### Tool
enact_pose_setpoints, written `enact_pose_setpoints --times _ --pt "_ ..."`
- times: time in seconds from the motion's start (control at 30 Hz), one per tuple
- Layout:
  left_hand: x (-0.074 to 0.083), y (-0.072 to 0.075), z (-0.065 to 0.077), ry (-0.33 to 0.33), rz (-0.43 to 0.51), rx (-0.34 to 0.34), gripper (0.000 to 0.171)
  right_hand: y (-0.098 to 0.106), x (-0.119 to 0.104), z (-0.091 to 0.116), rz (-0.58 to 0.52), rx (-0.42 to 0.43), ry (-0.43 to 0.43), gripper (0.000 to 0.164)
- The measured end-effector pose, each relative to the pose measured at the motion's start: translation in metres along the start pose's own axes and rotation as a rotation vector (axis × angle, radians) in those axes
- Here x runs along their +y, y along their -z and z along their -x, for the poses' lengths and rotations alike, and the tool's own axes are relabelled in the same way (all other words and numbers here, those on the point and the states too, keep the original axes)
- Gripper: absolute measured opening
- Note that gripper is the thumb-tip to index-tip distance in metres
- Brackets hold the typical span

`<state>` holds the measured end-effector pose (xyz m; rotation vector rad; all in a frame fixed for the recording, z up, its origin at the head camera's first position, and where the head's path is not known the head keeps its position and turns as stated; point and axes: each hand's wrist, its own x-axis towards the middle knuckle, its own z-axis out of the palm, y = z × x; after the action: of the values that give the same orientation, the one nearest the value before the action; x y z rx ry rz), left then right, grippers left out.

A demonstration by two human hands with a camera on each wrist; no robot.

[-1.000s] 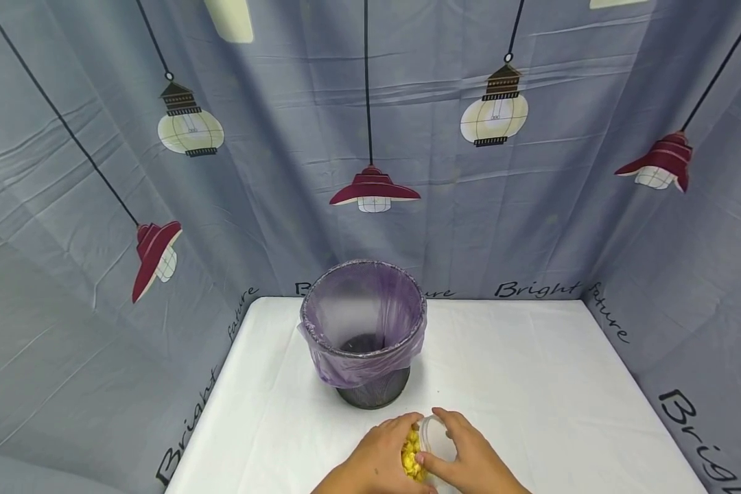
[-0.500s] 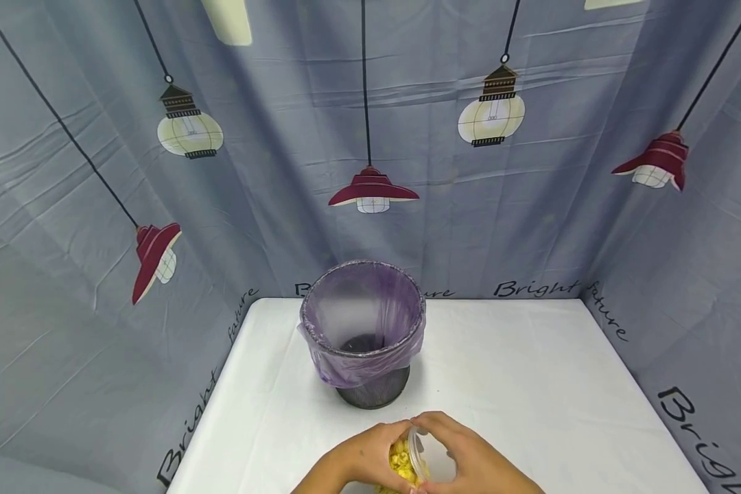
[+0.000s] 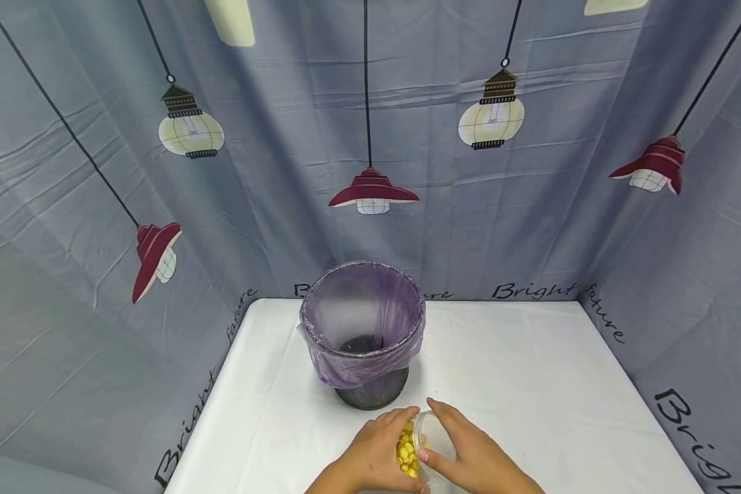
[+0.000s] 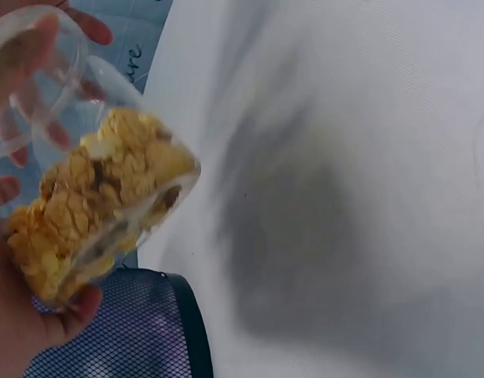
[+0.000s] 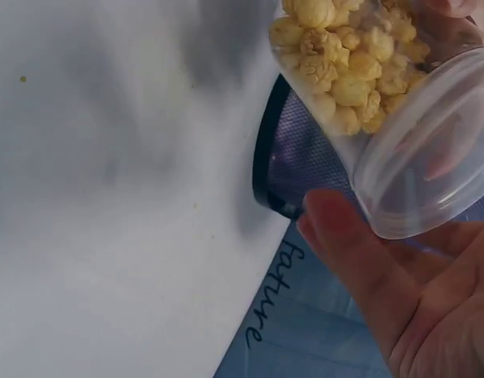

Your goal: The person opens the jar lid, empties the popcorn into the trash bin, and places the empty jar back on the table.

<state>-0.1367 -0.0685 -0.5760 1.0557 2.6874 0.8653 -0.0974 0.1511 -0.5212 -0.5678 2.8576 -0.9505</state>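
Tilted on its side above the table, a clear plastic jar holds pale yellow popcorn. My left hand grips it, thumb and fingers wrapped around the body. A translucent round lid covers the jar's mouth, which faces right in the head view. Around that lid my right hand stands with thumb and fingers spread, the thumb right beside the rim in the right wrist view. Some right-hand fingers show past and through the lid in the left wrist view.
Beyond the hands, a black mesh waste bin stands on the white table, lined with a purple plastic bag. A grey-blue curtain printed with lamps encloses the table. A small yellow crumb lies on the tabletop.
Half a second ago my right fingers closed around the lid; now they are spread wider, as one second ago. Both hands and the jar have shifted slightly. The bin has not moved.
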Motion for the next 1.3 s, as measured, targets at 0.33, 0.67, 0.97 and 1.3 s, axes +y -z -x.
enact_pose_setpoints --times 0.33,0.67,0.97,1.3 --pt "0.004 -0.005 0.0 0.01 -0.125 0.06 0.111 -0.007 0.003 -0.007 -0.085 -0.039 -0.165 0.088" --pt "-0.007 0.01 -0.001 -0.041 0.219 -0.147 0.096 0.012 -0.008 -0.002 -0.06 -0.156 -0.033 0.084" --pt "-0.015 0.022 -0.005 -0.034 0.616 -0.397 0.074 0.025 -0.016 0.001 -0.032 -0.266 0.159 0.088" --pt "-0.012 0.016 -0.006 -0.057 0.45 -0.271 0.09 0.021 -0.019 0.005 0.008 -0.181 0.063 0.105"
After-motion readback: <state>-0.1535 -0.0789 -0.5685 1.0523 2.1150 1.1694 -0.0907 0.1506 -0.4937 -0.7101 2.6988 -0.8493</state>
